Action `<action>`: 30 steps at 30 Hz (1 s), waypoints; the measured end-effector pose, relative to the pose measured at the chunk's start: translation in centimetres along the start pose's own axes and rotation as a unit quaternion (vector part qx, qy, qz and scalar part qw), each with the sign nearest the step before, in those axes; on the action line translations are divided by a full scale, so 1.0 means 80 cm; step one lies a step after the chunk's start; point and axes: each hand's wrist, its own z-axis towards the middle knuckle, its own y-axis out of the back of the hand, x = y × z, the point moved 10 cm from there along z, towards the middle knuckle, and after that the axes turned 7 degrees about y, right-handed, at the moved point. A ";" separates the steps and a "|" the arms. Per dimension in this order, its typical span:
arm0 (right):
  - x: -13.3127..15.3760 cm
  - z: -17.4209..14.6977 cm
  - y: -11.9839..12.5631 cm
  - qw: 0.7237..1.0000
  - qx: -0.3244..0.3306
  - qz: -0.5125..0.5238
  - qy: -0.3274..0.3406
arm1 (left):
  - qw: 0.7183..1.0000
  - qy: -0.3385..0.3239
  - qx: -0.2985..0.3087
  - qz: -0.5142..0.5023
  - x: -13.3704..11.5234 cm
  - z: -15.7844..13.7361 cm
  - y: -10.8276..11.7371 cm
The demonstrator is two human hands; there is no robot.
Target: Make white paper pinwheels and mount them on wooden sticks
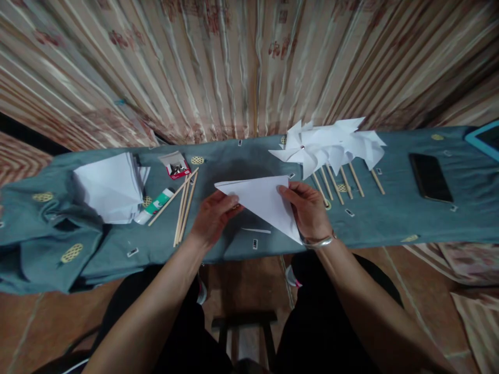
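Observation:
Between my two hands is a white sheet of paper [263,200], folded into a triangle and lifted over the cloth. My left hand [216,213] pinches its left side, thumb on top and fingers beneath. The right edge is gripped by my right hand [307,208], thumb laid on the paper. Below the sheet, a thin white paper strip [256,230] lies on the cloth. Several wooden sticks [183,208] rest to the left of my left hand. Beyond my right hand lie several white paper pinwheels [331,148] on wooden sticks, overlapping each other.
A stack of white paper [109,189] lies at the left. Near it are a glue stick [156,205] and an opened small box of metal pins [177,166]. A black phone [431,176] and a blue-edged tablet [487,140] are on the right. A curtain [234,67] hangs behind the cloth-covered table [382,221].

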 end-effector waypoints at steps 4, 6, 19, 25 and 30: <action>0.023 -0.005 -0.003 0.981 0.063 -0.166 0.081 | 0.998 0.005 -0.050 -0.031 0.015 0.003 0.006; 0.052 -0.006 0.010 0.929 0.075 -0.323 0.165 | 0.997 -0.001 -0.067 -0.038 0.012 0.005 0.012; 0.057 -0.021 0.077 0.590 0.151 -0.770 0.191 | 0.994 0.081 -0.040 0.066 0.040 0.005 0.012; 0.050 -0.021 0.077 0.733 0.147 -0.647 0.147 | 0.992 0.088 -0.030 0.088 0.052 0.007 0.007; 0.024 -0.026 0.064 0.917 0.177 -0.355 0.032 | 0.990 0.098 -0.022 0.095 0.060 0.008 0.009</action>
